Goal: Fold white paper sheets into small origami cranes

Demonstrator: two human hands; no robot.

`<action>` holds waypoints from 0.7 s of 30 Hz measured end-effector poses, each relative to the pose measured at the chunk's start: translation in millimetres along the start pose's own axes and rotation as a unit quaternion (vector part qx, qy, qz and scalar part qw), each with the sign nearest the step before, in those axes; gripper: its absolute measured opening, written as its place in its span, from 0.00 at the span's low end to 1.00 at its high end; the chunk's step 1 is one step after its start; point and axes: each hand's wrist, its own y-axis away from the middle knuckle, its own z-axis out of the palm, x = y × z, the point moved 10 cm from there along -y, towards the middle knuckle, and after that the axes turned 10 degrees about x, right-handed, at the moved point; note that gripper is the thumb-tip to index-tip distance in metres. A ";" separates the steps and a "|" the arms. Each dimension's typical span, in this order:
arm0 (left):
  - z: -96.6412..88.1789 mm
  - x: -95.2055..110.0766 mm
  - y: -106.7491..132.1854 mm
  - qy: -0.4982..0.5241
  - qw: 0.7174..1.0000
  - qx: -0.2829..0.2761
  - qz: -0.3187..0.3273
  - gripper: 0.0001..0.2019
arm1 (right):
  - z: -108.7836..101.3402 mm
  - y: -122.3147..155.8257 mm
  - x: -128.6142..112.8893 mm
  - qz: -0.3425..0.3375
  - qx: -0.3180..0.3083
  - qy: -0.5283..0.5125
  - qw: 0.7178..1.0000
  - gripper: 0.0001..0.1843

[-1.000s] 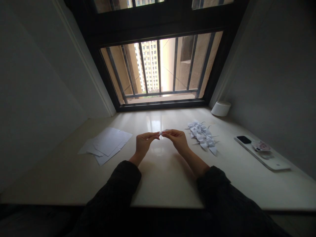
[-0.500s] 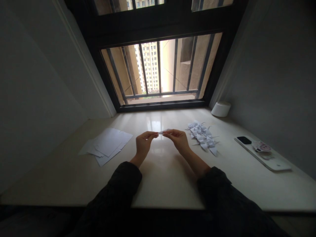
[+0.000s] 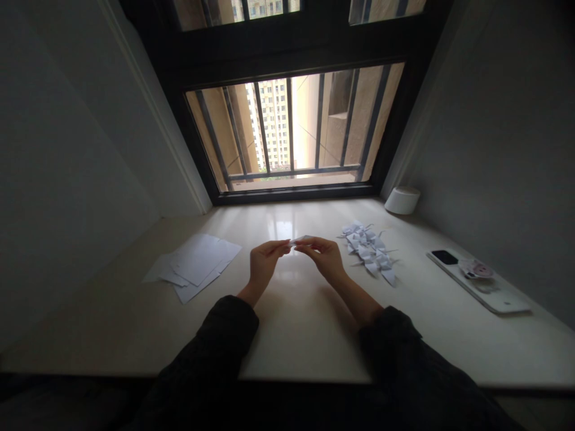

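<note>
Between my two hands is a small folded piece of white paper (image 3: 294, 241), held up over the middle of the pale sill. The fingertips of my left hand (image 3: 266, 257) pinch its left end. My right hand (image 3: 324, 256) grips it from the other side, thumb below and fingers above. Most of the paper is hidden behind the fingers, so its exact shape cannot be made out. Just right of my right hand lies a cluster of folded white paper cranes (image 3: 368, 248). Several loose white paper sheets (image 3: 202, 260) lie in an uneven stack to the left.
A white phone (image 3: 480, 284) with a round cartoon grip lies at the right. Behind it, a white cylindrical object (image 3: 402, 200) stands by the wall. The sill (image 3: 305, 341) ends at a front edge near me, and a dark-framed barred window (image 3: 291, 194) closes the back.
My left hand has shifted slightly right, closer to my right hand. The fingers have changed their hold on the folded paper a little. Everything else lies as before.
</note>
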 end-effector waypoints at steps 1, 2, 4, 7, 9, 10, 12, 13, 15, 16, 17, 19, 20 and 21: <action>-0.3 -0.6 -0.3 0.001 1.000 0.002 -0.003 0.13 | 0.8 0.2 -1.4 -0.004 -0.005 0.002 1.000 0.11; -0.8 -1.0 -0.8 0.002 1.000 0.005 -0.005 0.13 | 1.9 0.5 -2.8 -0.009 -0.010 -0.001 1.000 0.11; -2.8 -1.1 -1.7 0.006 1.000 0.014 -0.008 0.14 | 4.5 0.9 -4.6 -0.013 -0.023 -0.014 1.000 0.11; -5.1 0.3 -2.5 0.009 1.000 0.024 -0.006 0.13 | 4.8 0.7 -2.8 -0.004 -0.021 -0.030 0.999 0.11; -5.6 1.3 -2.3 0.007 1.000 0.025 -0.002 0.13 | 3.1 0.3 -0.5 0.008 -0.012 -0.030 0.999 0.12; -5.8 1.7 -2.0 0.004 1.000 0.026 0.000 0.13 | 2.2 0.1 0.3 0.013 -0.008 -0.029 0.999 0.12; -6.1 2.1 -1.2 -0.001 1.000 0.028 0.005 0.13 | 0.6 -0.2 1.5 0.021 -0.001 -0.024 0.999 0.12; -6.2 2.2 -0.8 -0.004 1.000 0.029 0.007 0.13 | 0.0 -0.4 2.5 0.029 0.002 -0.020 0.999 0.12; -6.0 2.5 -0.1 -0.009 0.999 0.028 0.011 0.12 | 0.0 -0.2 6.5 0.052 0.005 -0.015 0.999 0.14; -5.9 2.5 0.2 -0.011 0.999 0.027 0.013 0.12 | 0.5 0.1 9.1 0.066 0.004 -0.018 0.998 0.14; -5.8 2.5 0.4 -0.014 0.999 0.027 0.014 0.12 | 1.3 0.5 11.7 0.081 0.004 -0.025 0.996 0.15; -5.6 2.7 0.6 -0.019 0.999 0.025 0.018 0.11 | 2.2 1.1 16.1 0.104 0.006 -0.043 0.994 0.16; -5.6 2.8 0.6 -0.022 0.999 0.024 0.021 0.11 | 1.9 1.1 17.8 0.112 0.009 -0.050 0.992 0.16; -5.8 2.9 0.4 -0.024 0.999 0.024 0.024 0.11 | 1.3 1.0 19.2 0.117 0.013 -0.054 0.992 0.17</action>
